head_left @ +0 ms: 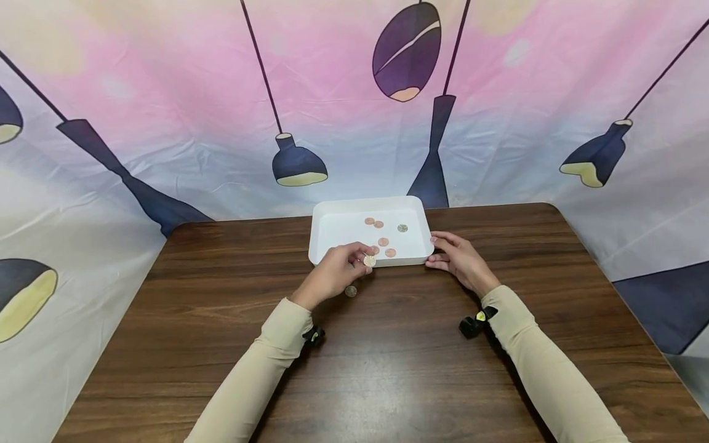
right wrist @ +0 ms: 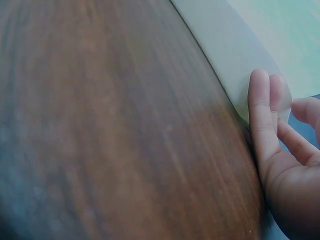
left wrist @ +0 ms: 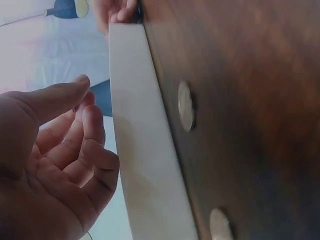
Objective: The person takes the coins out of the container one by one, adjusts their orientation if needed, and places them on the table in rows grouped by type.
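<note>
A white tray (head_left: 332, 227) stands at the middle back of the brown table and holds several coins (head_left: 383, 242). Two more coins lie on the wood in front of it: one close to the front wall (head_left: 369, 261) (left wrist: 186, 106), one nearer me (head_left: 351, 291) (left wrist: 220, 225). My left hand (head_left: 354, 258) (left wrist: 82, 120) hovers at the tray's front edge with loosely curled fingers, and no coin shows in them. My right hand (head_left: 440, 252) rests with straight fingers (right wrist: 260, 115) against the tray's right front corner (right wrist: 230, 55).
The brown wooden table (head_left: 388, 357) stretches towards me below the tray. A printed cloth backdrop (head_left: 221, 92) hangs behind and around the table's far edge and sides.
</note>
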`<state>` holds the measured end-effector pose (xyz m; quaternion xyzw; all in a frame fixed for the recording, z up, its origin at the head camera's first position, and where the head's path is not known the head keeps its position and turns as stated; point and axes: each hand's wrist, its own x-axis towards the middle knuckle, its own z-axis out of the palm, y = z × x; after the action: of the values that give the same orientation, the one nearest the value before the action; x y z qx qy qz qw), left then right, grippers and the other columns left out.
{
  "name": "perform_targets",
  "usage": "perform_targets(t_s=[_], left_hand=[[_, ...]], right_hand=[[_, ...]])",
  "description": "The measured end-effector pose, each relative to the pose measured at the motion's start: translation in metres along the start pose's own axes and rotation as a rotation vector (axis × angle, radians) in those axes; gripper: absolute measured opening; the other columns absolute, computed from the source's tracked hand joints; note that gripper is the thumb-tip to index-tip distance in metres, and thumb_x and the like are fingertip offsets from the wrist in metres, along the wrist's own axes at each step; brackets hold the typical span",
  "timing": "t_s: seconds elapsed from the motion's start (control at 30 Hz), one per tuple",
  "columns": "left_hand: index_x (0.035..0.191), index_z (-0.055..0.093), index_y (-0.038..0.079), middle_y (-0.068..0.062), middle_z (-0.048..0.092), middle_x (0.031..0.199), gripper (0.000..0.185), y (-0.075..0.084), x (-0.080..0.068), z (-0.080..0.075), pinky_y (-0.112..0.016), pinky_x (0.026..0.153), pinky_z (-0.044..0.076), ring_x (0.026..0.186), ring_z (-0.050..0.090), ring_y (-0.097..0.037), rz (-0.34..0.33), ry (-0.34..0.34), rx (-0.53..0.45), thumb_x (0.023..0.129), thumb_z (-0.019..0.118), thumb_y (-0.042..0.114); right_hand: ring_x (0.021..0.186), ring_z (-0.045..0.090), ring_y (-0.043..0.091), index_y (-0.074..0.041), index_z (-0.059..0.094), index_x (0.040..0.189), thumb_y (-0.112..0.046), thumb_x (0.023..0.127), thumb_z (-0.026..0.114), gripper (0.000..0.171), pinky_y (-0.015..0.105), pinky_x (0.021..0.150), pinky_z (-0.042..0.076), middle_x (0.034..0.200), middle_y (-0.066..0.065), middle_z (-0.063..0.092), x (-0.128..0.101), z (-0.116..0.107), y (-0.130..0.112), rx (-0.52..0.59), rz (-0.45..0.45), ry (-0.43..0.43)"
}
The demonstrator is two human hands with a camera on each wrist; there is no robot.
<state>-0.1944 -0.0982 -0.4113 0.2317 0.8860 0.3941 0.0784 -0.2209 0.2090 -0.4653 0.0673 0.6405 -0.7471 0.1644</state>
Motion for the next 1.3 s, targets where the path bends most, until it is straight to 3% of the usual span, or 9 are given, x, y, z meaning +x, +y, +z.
perform_targets(t_s=[0.23,0.57,0.8,1.13,1.3], left_hand=[[0.117,0.077,0.007,0.000,0.068,0.093,0.021,-0.001,-0.009,0.013,-0.022,0.071,0.052,0.083,0.060,-0.011,0.020,-0.051,-0.015,0.096,0.080,0.009],[0.111,0.080,0.009,0.004,0.061,0.085,0.019,0.000,-0.008,0.027,-0.021,0.069,0.048,0.074,0.052,-0.008,0.012,-0.112,0.083,0.092,0.083,0.008],[0.106,0.080,0.011,0.005,0.065,0.085,0.017,0.005,-0.008,0.029,-0.025,0.073,0.052,0.078,0.057,-0.008,-0.002,-0.131,0.199,0.090,0.086,0.011],[0.108,0.082,0.018,0.009,0.068,0.086,0.019,0.010,-0.004,0.032,-0.031,0.075,0.055,0.081,0.061,-0.008,-0.088,-0.132,0.321,0.090,0.087,0.020],[0.109,0.083,0.020,0.010,0.071,0.087,0.018,0.012,-0.003,0.033,-0.030,0.069,0.055,0.078,0.063,-0.006,-0.149,-0.132,0.327,0.092,0.086,0.022]], right_hand=[[0.077,0.069,0.011,-0.001,0.036,0.162,-0.020,0.113,0.052,0.055,0.027,0.083,0.065,0.119,0.014,0.054,-0.001,0.001,-0.001,0.003,-0.001,0.007],[0.077,0.069,0.011,-0.001,0.036,0.162,-0.021,0.113,0.053,0.056,0.027,0.084,0.065,0.118,0.014,0.055,-0.001,0.001,-0.001,0.018,-0.001,0.000],[0.078,0.069,0.011,-0.001,0.036,0.162,-0.021,0.113,0.053,0.056,0.027,0.084,0.065,0.118,0.014,0.056,-0.001,0.000,-0.001,0.013,0.001,-0.002],[0.078,0.068,0.011,-0.001,0.036,0.162,-0.021,0.113,0.052,0.055,0.027,0.084,0.065,0.119,0.014,0.055,-0.001,0.000,0.000,0.011,-0.009,-0.007],[0.079,0.068,0.011,-0.001,0.036,0.162,-0.022,0.113,0.053,0.056,0.027,0.084,0.065,0.119,0.014,0.056,0.000,0.000,0.001,0.008,-0.007,-0.007]])
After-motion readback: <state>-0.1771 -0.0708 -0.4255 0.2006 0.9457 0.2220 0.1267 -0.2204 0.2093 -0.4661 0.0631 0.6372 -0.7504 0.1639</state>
